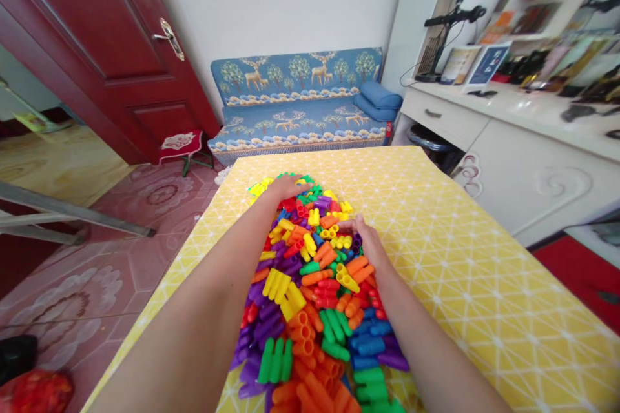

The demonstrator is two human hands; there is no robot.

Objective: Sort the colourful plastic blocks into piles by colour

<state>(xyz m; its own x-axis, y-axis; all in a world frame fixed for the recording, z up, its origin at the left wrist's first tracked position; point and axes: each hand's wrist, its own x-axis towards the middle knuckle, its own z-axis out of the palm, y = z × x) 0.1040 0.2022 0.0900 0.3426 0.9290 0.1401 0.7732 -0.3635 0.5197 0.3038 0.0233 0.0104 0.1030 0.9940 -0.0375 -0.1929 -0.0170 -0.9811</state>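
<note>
A long heap of colourful plastic building blocks point(322, 258), shaped like short joined tubes, lies on a yellow patterned tablecloth point(465, 271). My left hand point(290, 186) reaches over the far end of the heap, palm down with fingers stretched, near green blocks point(310, 195) and yellow blocks point(260, 187). At the heap's right side my right hand point(368, 239) rests against it, fingers apart and pointing left, beside a yellow block point(343, 242) and a dark purple block point(357, 243). No block shows in either grasp. Both forearms flank the heap, hiding part of its left edge.
Beyond the table stands a blue sofa point(300, 113) with deer patterns. A white cabinet point(533, 174) holding a ring-light stand point(450, 26) is on the right. To the left are a red door point(116, 32) and a small red stool point(181, 144).
</note>
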